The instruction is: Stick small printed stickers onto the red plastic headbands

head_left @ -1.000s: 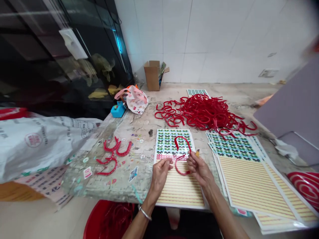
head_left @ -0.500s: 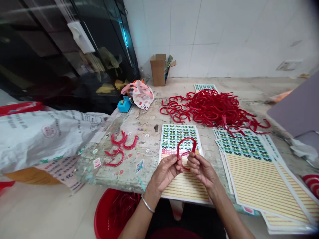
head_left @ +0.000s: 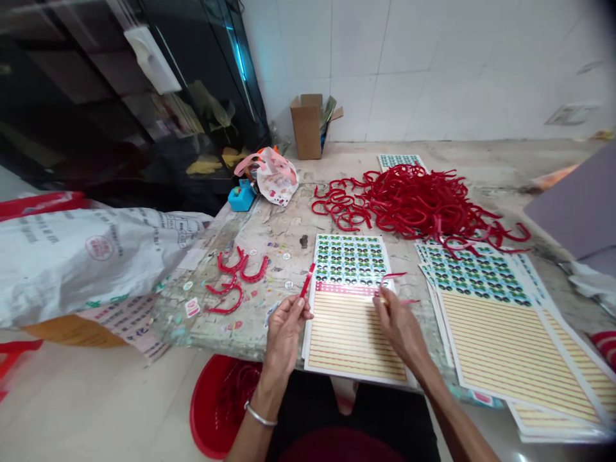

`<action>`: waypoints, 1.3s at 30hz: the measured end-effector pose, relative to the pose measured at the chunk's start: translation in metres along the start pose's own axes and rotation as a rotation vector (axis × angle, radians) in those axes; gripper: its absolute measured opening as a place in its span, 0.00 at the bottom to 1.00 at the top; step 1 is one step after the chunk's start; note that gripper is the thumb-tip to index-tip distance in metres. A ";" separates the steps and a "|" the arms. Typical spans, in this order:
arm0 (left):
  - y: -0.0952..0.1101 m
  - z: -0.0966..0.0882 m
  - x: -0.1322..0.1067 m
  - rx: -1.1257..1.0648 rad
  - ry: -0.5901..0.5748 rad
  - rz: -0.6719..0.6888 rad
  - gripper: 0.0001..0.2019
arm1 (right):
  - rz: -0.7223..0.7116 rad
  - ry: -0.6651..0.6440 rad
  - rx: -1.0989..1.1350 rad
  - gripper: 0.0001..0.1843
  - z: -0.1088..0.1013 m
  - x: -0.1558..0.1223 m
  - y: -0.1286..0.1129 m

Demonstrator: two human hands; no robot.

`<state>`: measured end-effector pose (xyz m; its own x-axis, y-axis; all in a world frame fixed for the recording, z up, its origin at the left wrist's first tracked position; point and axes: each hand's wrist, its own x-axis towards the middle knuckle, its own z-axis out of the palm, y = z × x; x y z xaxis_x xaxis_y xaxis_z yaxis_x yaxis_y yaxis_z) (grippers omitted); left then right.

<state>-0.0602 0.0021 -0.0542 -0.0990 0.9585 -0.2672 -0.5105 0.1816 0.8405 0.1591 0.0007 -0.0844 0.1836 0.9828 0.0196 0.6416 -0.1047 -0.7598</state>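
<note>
Red plastic strip (head_left: pixel 307 280) stands up from your left hand (head_left: pixel 283 335), held in a narrow pinch by the left edge of the sheet under your hands (head_left: pixel 356 337). Your right hand (head_left: pixel 397 326) pinches thin red bits (head_left: pixel 392 276) in narrow fingers, near that sheet's right edge. You can't tell from here if that is one bit or two. Thin bits could slip from a loose pinch and get lost in the big red heap (head_left: pixel 414 205) at upper middle. You have two hands, four red hooks (head_left: pixel 253 273) on the desk (head_left: pixel 283 256) left of the sheet, one stack of sheets (head_left: pixel 500 346) at right, and one red tub (head_left: pixel 202 410) on the floor below.
</note>
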 end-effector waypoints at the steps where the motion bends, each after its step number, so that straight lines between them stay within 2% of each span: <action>1: -0.004 -0.002 0.002 0.047 0.031 0.039 0.06 | 0.017 0.046 -0.070 0.22 -0.003 0.002 0.003; 2: -0.009 -0.003 0.005 0.100 0.061 0.074 0.07 | 0.015 0.057 -0.106 0.21 -0.006 0.004 0.004; 4: -0.018 -0.004 0.012 0.206 0.108 0.125 0.08 | -0.053 -0.002 -0.083 0.17 -0.006 0.009 -0.001; 8: -0.034 -0.001 0.030 0.291 0.148 0.136 0.09 | -0.337 -0.137 -0.026 0.10 0.013 0.023 -0.022; 12: -0.041 0.008 0.042 0.326 0.152 0.119 0.12 | -0.625 -0.171 -0.150 0.09 0.037 0.048 -0.038; 15: -0.045 0.012 0.046 0.332 0.153 0.124 0.14 | -0.771 -0.177 -0.301 0.10 0.050 0.066 -0.041; 18: -0.049 0.012 0.046 0.340 0.157 0.135 0.14 | -0.812 -0.186 -0.388 0.09 0.056 0.075 -0.040; 25: -0.052 0.009 0.047 0.353 0.154 0.145 0.12 | -0.833 -0.211 -0.401 0.10 0.060 0.076 -0.039; 34: -0.056 0.007 0.046 0.379 0.149 0.161 0.10 | -0.897 -0.329 -0.310 0.07 0.062 0.090 -0.039; 39: -0.057 0.006 0.048 0.402 0.146 0.170 0.10 | -0.883 -0.318 -0.257 0.06 0.068 0.091 -0.034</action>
<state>-0.0304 0.0386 -0.1122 -0.2872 0.9462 -0.1491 -0.1079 0.1227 0.9866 0.1031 0.1036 -0.1012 -0.6274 0.7144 0.3097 0.6016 0.6973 -0.3896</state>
